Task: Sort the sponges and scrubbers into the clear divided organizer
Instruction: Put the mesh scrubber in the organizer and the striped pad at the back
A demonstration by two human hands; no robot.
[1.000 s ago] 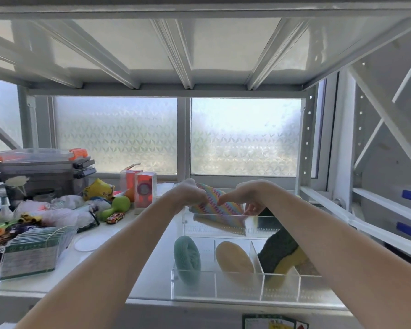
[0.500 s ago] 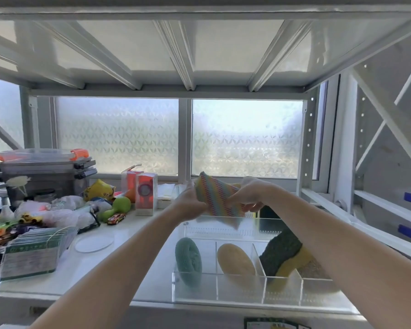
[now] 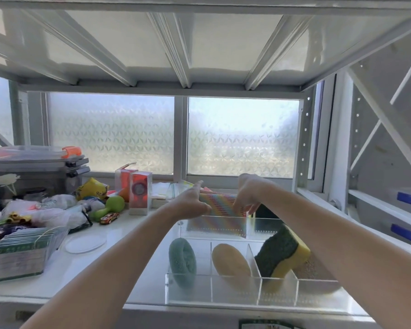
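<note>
Your left hand (image 3: 192, 203) pinches the left end of a rainbow-striped flat scrubbing cloth (image 3: 220, 205), with the index finger stretched out straight past its top edge, while your right hand (image 3: 248, 196) grips the right end from above, fingers curled over it. Between them the cloth sits on its long edge just over the back compartment of the clear acrylic divided organizer (image 3: 235, 298), its lower part showing through the clear back wall. From the cloth, at about 7 o'clock, a teal round mesh scrubber (image 3: 182, 261) stands on edge in the front left compartment; at 6 o'clock a tan oval sponge (image 3: 230, 260) leans in the middle one; at 5 o'clock a yellow sponge with a dark green scouring face (image 3: 281, 251) tilts in the compartment right of the tan one. The organizer rests on the white desk (image 3: 100, 264). Out at 9 o'clock stands an orange-red clear-fronted carton (image 3: 140, 193), then a green dumbbell-shaped toy (image 3: 109, 207) and a small toy car (image 3: 109, 218), and farther toward 8 o'clock a clear round disc (image 3: 86, 243) lies flat near a clear holder of green-printed cards (image 3: 19, 255).
</note>
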